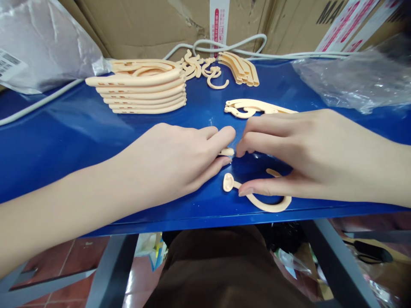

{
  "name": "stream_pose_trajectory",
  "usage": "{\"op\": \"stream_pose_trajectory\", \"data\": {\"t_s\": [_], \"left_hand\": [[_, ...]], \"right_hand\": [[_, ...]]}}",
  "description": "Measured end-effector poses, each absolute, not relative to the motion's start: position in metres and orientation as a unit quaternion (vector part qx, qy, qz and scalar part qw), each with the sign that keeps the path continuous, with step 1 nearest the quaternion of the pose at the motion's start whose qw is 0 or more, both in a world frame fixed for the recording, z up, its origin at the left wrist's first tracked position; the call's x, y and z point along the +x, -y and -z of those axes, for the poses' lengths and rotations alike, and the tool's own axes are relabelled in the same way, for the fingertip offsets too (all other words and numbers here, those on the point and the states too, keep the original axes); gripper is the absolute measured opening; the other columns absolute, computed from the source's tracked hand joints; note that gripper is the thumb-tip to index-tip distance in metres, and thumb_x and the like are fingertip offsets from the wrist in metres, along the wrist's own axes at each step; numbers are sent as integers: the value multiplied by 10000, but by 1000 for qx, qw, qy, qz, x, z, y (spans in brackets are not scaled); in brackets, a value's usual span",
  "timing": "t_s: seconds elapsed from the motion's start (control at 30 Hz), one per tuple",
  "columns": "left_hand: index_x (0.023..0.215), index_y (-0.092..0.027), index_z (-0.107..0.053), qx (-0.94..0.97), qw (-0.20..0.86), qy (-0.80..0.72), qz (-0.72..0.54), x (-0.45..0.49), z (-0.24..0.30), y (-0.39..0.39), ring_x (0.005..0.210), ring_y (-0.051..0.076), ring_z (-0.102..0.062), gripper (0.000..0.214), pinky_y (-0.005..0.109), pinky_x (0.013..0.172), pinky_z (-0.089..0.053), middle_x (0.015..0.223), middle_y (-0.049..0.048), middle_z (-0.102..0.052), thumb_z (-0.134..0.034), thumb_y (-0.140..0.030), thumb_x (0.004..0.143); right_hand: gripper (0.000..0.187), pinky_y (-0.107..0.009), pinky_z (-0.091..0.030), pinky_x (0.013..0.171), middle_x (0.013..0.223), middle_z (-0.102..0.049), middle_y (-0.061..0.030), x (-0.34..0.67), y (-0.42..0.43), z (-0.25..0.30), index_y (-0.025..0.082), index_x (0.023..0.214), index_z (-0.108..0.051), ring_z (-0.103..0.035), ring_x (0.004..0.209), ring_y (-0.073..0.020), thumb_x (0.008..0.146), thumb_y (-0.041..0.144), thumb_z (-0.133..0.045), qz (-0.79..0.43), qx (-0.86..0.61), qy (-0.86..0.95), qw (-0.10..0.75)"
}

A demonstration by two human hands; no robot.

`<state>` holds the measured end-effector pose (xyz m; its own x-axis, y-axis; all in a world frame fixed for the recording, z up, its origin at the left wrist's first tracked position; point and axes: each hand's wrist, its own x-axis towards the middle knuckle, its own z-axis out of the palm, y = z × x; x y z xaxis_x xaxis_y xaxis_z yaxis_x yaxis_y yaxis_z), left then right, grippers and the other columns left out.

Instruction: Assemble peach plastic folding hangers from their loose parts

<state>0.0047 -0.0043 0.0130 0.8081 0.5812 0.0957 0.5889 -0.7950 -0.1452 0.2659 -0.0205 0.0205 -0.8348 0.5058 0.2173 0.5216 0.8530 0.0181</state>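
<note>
My left hand [189, 156] is closed over a cream plastic hanger arm [226, 152], pinching it between thumb and fingers. Only the tip of this arm shows; the palm covers the rest. Beside it, my right hand [298, 149] has its thumb and bent fingers apart. The right thumb lies over the stem of a cream hanger hook [268, 207] near the table's front edge. That hook has a round flat end pointing left, and part of its curve is hidden by the hand. Behind my right fingers lies a folded cream hanger [248, 105], partly covered.
A stack of folded hangers [144, 92] stands at the back left of the blue table [64, 141]. Loose hooks [192, 66] and several hanger arms [239, 68] lie behind. Clear plastic film [356, 79], a white cable [231, 45], a silvery bag [45, 42] and cardboard boxes [167, 25] border the rear.
</note>
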Motion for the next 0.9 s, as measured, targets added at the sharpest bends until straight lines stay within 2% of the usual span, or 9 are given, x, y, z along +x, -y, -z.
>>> {"op": "stream_pose_trajectory", "data": {"t_s": [0.1,0.23,0.33,0.63,0.9], "left_hand": [[1300,-226,-682,-949,87,304,24,5,-13,5,587,217,-590,360,303,510,-241,774,2,-632,-379,-391,1195],[1255,-223,-664,-950,81,300,38,2,-11,4,611,207,-636,324,286,520,-250,783,-6,-642,-394,-392,1200],[1245,-224,-656,-951,82,295,43,1,-10,4,617,205,-650,310,278,523,-252,774,-11,-639,-398,-390,1204],[1296,-218,-673,-944,74,321,-8,8,-18,8,659,252,-701,340,304,509,-288,759,14,-666,-384,-359,1185],[1324,-218,-678,-941,58,332,-25,15,-20,8,680,264,-695,328,313,519,-268,758,16,-652,-426,-369,1177]], "right_hand": [[551,-388,-419,653,968,-683,-72,265,20,-20,177,1085,-742,-655,776,-242,1204,630,-452,38,-254,960,110],[333,-370,-363,628,954,-681,-55,265,20,-21,186,1033,-719,-632,751,-210,1185,363,-482,14,-255,961,103],[260,-364,-366,632,934,-668,-50,265,21,-22,191,991,-679,-617,736,-198,1143,268,-483,22,-256,961,99],[225,-365,-425,683,952,-684,-56,266,18,-21,218,1011,-670,-638,802,-215,1141,275,-495,9,-257,962,94],[256,-375,-434,672,945,-668,-50,267,16,-21,184,1035,-712,-639,799,-214,1155,278,-506,9,-238,966,104]]}}
